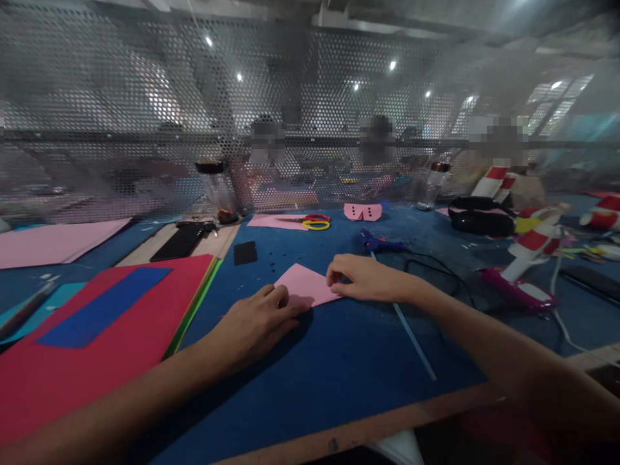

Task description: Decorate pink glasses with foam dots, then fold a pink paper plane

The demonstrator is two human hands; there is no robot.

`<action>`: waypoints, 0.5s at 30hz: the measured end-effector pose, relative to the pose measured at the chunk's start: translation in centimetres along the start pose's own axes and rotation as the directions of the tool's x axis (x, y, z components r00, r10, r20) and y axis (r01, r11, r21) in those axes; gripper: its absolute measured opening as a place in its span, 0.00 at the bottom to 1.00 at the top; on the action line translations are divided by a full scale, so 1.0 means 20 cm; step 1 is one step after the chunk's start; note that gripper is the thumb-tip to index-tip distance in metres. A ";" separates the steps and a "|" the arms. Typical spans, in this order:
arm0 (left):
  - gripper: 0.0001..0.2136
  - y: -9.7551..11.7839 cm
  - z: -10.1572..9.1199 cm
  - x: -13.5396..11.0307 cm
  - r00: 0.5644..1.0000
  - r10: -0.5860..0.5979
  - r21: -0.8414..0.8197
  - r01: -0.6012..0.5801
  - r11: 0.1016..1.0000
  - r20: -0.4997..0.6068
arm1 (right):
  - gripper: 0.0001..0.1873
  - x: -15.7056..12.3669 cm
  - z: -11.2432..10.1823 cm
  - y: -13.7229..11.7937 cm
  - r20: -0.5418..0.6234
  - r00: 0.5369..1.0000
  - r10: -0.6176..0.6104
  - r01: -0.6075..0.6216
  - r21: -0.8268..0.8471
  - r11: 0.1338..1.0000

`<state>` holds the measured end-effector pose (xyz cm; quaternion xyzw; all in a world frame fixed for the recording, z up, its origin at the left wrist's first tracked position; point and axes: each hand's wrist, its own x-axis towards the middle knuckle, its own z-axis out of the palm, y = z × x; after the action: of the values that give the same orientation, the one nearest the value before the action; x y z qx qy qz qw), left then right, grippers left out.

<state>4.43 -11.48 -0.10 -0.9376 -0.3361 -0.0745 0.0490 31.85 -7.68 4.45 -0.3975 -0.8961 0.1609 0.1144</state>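
Blue worktable (339, 361) below a perforated metal screen is carrying a pink paper sheet (307, 284) between both hands. The left hand (256, 320) is resting curled on its near-left corner, grip impossible to tell, and the right hand (361, 278) is pinching its right edge flat. Folding is looking early, a crease or two seemingly done and shaping left, with glue gun (380, 244) and scissors (312, 222) lying untouched beyond the right hand.

two hands (256, 320) (361, 278), one pink paper (306, 284), one scissors (312, 222), one glue gun (380, 243), perhaps two jars (216, 187) (433, 184).
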 end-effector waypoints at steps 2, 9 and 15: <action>0.17 -0.01 0.01 0.00 1.000 0.005 0.012 -0.005 1.000 -0.014 | 0.06 0.02 0.03 -0.05 -0.051 0.997 -0.056 0.056 0.000 0.998; 0.17 -0.02 0.04 -0.01 0.999 0.029 0.059 -0.027 0.998 -0.038 | 0.06 0.09 0.15 -0.13 0.008 1.000 -0.021 0.021 -0.001 1.000; 0.16 -0.01 0.03 0.00 0.999 0.027 0.068 -0.025 0.997 -0.030 | 0.04 0.10 0.21 -0.10 -0.009 1.000 0.002 -0.002 0.017 1.000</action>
<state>4.25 -11.25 -0.63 -0.9384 -0.3256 -0.0768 0.0866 27.84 -8.19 1.54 -0.3979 -0.8938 0.1668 0.1220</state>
